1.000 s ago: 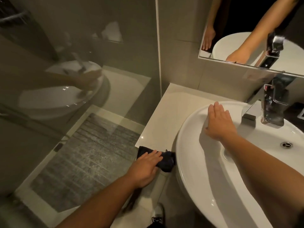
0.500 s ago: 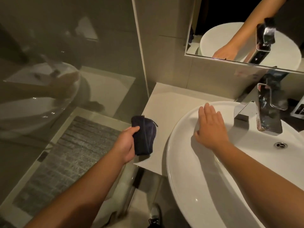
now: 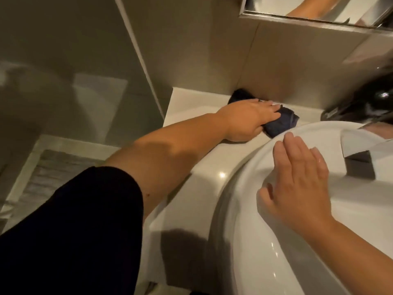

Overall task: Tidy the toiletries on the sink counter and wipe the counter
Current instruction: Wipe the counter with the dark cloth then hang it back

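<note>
While the left hand (image 3: 244, 120) presses flat on a dark blue cloth (image 3: 344, 124), fingers extended over it rather than curled, the cloth lies under and just beyond the fingertips, at the back of the counter (image 3: 212, 167) against the wall tiles (image 3: 297, 67). Its long axis runs along the wall, one end poking out behind the wrist, the other ahead toward the basin (image 3: 265, 241). Unwiped counter lies back toward the forearm, so a pulling stroke seems likely next. The right hand (image 3: 297, 184) rests open and empty on the basin rim, farther from the cloth.
</note>
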A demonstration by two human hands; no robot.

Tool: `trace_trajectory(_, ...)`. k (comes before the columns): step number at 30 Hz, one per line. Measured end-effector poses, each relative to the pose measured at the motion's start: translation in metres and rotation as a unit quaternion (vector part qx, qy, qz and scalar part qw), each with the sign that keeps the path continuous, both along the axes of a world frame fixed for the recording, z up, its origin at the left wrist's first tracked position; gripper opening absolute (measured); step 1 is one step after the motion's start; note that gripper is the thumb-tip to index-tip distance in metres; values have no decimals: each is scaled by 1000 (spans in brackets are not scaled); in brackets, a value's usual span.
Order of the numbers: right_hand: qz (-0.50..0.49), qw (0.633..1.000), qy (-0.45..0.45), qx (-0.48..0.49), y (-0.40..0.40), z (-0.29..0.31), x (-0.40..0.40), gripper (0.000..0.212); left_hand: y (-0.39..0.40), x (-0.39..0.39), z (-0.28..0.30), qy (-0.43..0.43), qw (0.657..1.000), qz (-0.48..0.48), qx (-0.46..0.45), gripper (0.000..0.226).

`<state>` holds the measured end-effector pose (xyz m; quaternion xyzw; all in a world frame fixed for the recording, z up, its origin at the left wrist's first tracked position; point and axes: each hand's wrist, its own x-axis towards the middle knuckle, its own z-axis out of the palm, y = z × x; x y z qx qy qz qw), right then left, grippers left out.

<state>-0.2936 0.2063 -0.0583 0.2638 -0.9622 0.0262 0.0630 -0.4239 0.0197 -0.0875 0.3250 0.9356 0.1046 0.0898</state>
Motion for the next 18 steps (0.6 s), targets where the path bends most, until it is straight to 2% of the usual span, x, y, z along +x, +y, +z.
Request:
trace_trajectory(3, 0, 1000, 9, 1, 2, -4, 0, 83, -3, 3, -4, 23, 999, -22, 39, 53)
trace_trajectory(7, 7, 1000, -3, 14, 2, 2, 1, 81, -12, 34, 2, 18, 997, 7, 80, 51)
trace_trajectory(18, 19, 1000, -6, 19, 8, 2, -2, 85, -37, 207, 10, 3, 984, 171, 43, 52)
